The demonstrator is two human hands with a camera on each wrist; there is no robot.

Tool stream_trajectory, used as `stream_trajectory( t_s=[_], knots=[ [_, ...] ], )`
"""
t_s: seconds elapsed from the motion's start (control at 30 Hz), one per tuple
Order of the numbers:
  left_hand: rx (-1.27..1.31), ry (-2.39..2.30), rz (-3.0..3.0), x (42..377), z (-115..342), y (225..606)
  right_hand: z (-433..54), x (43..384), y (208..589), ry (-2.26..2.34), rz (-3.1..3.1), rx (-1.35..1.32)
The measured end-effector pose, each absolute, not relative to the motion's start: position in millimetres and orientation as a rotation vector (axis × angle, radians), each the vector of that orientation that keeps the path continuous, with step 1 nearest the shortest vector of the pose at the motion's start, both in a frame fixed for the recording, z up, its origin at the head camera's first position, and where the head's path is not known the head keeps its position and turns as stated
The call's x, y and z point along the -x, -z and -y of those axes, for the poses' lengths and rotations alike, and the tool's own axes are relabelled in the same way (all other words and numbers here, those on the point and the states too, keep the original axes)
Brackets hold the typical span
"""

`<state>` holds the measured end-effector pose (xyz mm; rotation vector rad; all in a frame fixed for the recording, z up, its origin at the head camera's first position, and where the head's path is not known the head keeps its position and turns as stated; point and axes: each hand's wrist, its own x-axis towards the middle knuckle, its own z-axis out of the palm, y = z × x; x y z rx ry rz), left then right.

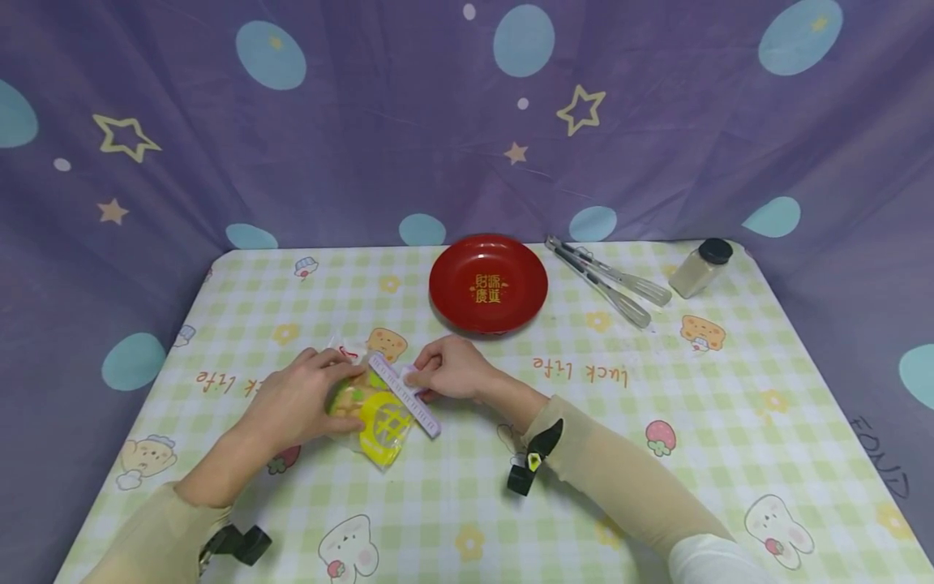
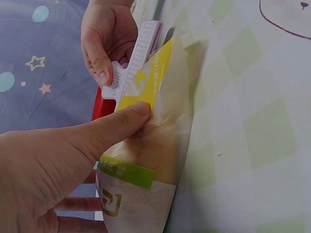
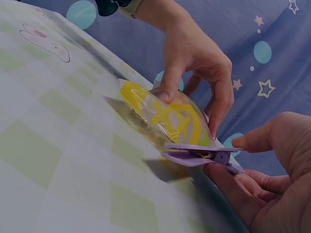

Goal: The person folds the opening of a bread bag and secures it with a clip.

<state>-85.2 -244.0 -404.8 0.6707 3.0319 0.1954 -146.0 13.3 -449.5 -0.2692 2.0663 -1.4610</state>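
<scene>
A clear plastic food bag with yellow and green print lies on the tablecloth, something pale brown inside it. My left hand grips the bag between thumb and fingers, the thumb pressing on its printed face. A purple bag clip sits across the bag's right edge. My right hand pinches the clip's handles between thumb and fingers. In the right wrist view the clip is seen edge-on at the bag's end, and its jaws look parted at the tip.
Behind the hands stands a red plate with gold characters. Metal tongs lie to its right. A jar with a black lid stands near the back right corner. A purple curtain hangs behind the checked tablecloth.
</scene>
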Motion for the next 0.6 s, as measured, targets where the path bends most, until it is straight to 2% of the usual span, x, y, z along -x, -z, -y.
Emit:
stream_trajectory(
  t_s=[0.6],
  knots=[
    [-0.644,-0.206,-3.014,84.9,242.6,403.7,-11.4,145.8,450.0,1.445,-2.119,0.305]
  ],
)
